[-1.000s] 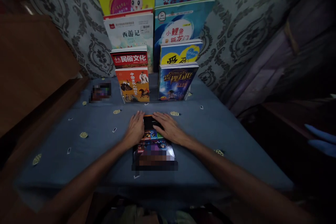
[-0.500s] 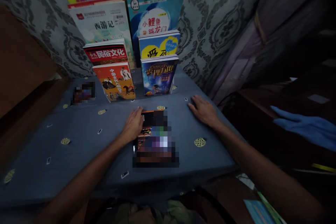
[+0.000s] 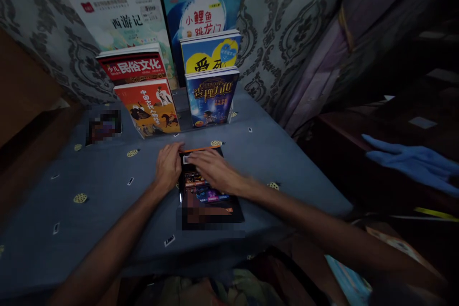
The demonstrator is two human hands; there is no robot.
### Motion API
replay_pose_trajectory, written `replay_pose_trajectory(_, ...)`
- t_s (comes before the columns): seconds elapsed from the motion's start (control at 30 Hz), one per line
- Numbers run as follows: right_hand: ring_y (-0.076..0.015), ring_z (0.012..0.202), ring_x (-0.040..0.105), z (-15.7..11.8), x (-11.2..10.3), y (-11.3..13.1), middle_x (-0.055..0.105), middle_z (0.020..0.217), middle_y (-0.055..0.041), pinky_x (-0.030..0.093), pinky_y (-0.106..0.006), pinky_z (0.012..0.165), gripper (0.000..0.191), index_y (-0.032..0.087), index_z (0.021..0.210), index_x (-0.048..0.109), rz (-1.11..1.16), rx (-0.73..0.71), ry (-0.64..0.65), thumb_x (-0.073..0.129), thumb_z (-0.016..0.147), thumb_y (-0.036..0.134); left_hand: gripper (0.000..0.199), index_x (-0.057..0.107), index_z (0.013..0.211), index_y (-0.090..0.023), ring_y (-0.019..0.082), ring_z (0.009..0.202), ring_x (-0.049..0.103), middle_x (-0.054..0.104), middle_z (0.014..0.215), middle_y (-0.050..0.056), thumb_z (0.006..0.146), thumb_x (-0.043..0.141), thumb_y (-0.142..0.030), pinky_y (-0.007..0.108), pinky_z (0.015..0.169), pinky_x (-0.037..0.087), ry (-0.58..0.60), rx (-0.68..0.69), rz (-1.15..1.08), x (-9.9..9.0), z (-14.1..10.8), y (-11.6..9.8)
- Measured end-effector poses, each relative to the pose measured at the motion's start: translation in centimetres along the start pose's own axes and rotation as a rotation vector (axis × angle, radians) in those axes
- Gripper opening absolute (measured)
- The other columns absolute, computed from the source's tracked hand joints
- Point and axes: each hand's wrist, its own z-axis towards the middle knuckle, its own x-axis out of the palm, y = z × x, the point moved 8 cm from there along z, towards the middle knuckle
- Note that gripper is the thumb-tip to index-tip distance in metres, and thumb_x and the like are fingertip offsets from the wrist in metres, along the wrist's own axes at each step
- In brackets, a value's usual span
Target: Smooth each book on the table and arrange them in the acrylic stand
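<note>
A dark book [image 3: 233, 205] with an orange top edge lies flat on the blue patterned tablecloth [image 3: 143, 220], part of its cover pixelated. My left hand [image 3: 169, 166] rests at the book's upper left edge, its fingers extended and holding nothing. Across the upper part of the cover lies my right hand [image 3: 215, 169], fingers stretched out flat toward my left hand. Behind them, an orange book [image 3: 148, 110] and a blue book [image 3: 211, 98] stand upright at the front of two rows of books.
A small pixelated item [image 3: 103, 126] lies at the table's left. Taller books, including a white one [image 3: 122, 14] and a teal one [image 3: 204, 5], stand before the patterned curtain [image 3: 279, 24]. Blue gloves [image 3: 412, 160] lie on a dark surface at the right.
My right hand has moved left from the bare tablecloth onto the book's cover. My left hand remains by the book's left edge. The camera view has shifted slightly.
</note>
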Motion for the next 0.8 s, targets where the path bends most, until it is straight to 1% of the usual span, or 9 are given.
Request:
replay_pose_trajectory(0.03, -0.0239, 0.135, 0.051, 0.9, 1.0, 0.9, 0.062, 0.138, -0.0129, 0.036, -0.052, 0.116, 0.038, 0.019, 0.132, 0.058, -0.017, -0.034, 0.046, 0.042, 0.098, 0.014, 0.038, 0.06, 0.119, -0.018, 0.022, 0.098, 0.064, 0.071, 0.1, 0.006, 0.091, 0.035, -0.011, 0.039, 0.093, 0.049, 0.0, -0.011, 0.002, -0.1, -0.1, 0.1)
replay_pose_trajectory(0.1, -0.0253, 0.139, 0.048, 2.1, 2.4, 1.9, 0.062, 0.137, -0.0171, 0.033, -0.05, 0.118, 0.033, 0.013, 0.125, 0.062, -0.057, -0.066, 0.112, 0.045, 0.097, 0.014, 0.042, 0.058, 0.122, -0.018, 0.022, 0.097, 0.065, 0.071, 0.101, 0.006, 0.088, 0.036, -0.008, 0.039, 0.092, 0.049, 0.017, -0.034, 0.006, -0.1, -0.2, 0.4)
replay_pose_trajectory(0.2, -0.025, 0.14, 0.047, 2.7, 2.8, 1.9, 0.063, 0.136, -0.0186, 0.032, -0.048, 0.119, 0.029, 0.011, 0.122, 0.062, -0.075, -0.07, 0.14, 0.046, 0.099, 0.018, 0.045, 0.057, 0.125, -0.017, 0.024, 0.099, 0.066, 0.072, 0.105, 0.009, 0.086, 0.037, -0.007, 0.039, 0.09, 0.05, 0.063, -0.053, 0.036, 0.2, -0.2, 0.8)
replay_pose_trajectory(0.3, -0.0231, 0.14, 0.048, 2.2, 2.2, 1.0, 0.06, 0.141, -0.0163, 0.032, -0.048, 0.119, 0.033, 0.014, 0.13, 0.058, -0.053, -0.03, 0.114, 0.048, 0.099, 0.019, 0.043, 0.058, 0.124, -0.017, 0.025, 0.098, 0.067, 0.073, 0.105, 0.009, 0.087, 0.038, -0.008, 0.039, 0.088, 0.051, 0.09, -0.028, 0.118, 0.4, -0.2, 0.5)
replay_pose_trajectory(0.37, -0.0235, 0.139, 0.049, 1.6, 1.8, 0.2, 0.058, 0.143, -0.0165, 0.033, -0.048, 0.119, 0.036, 0.014, 0.133, 0.057, -0.047, 0.013, 0.098, 0.05, 0.098, 0.02, 0.041, 0.058, 0.123, -0.017, 0.024, 0.097, 0.067, 0.073, 0.104, 0.009, 0.088, 0.038, -0.008, 0.038, 0.087, 0.051, 0.093, -0.005, 0.169, 0.3, -0.2, 0.2)
replay_pose_trajectory(0.43, -0.0237, 0.137, 0.051, 1.1, 1.4, -0.9, 0.059, 0.143, -0.0158, 0.033, -0.049, 0.118, 0.037, 0.015, 0.134, 0.058, -0.049, 0.062, 0.078, 0.051, 0.098, 0.019, 0.041, 0.059, 0.121, -0.018, 0.024, 0.096, 0.068, 0.074, 0.104, 0.008, 0.088, 0.039, -0.008, 0.038, 0.086, 0.051, 0.092, 0.012, 0.19, 0.3, -0.2, 0.0)
replay_pose_trajectory(0.53, -0.0228, 0.134, 0.055, 0.2, 0.6, -2.6, 0.065, 0.137, -0.0121, 0.034, -0.05, 0.117, 0.035, 0.019, 0.131, 0.061, -0.061, 0.116, 0.033, 0.048, 0.098, 0.017, 0.039, 0.06, 0.119, -0.019, 0.024, 0.095, 0.068, 0.074, 0.101, 0.007, 0.088, 0.038, -0.007, 0.037, 0.083, 0.052, 0.085, 0.031, 0.186, 0.2, -0.2, -0.2)
replay_pose_trajectory(0.67, -0.023, 0.121, 0.065, -1.1, -1.1, -5.1, 0.072, 0.126, -0.0109, 0.039, -0.05, 0.113, 0.032, 0.019, 0.123, 0.068, -0.048, 0.18, -0.06, 0.049, 0.097, 0.015, 0.035, 0.061, 0.115, -0.019, 0.025, 0.093, 0.068, 0.074, 0.099, 0.007, 0.09, 0.038, -0.009, 0.038, 0.082, 0.052, 0.088, 0.051, 0.195, 0.2, -0.1, -0.4)
replay_pose_trajectory(0.8, -0.0215, 0.104, 0.072, -2.1, -3.2, -6.9, 0.076, 0.116, -0.0058, 0.043, -0.048, 0.109, 0.032, 0.022, 0.122, 0.07, 0.023, 0.246, -0.127, 0.048, 0.098, 0.018, 0.031, 0.063, 0.114, -0.018, 0.027, 0.091, 0.068, 0.073, 0.102, 0.01, 0.095, 0.038, -0.016, 0.04, 0.08, 0.053, 0.11, 0.086, 0.255, 0.3, 0.0, -0.9)
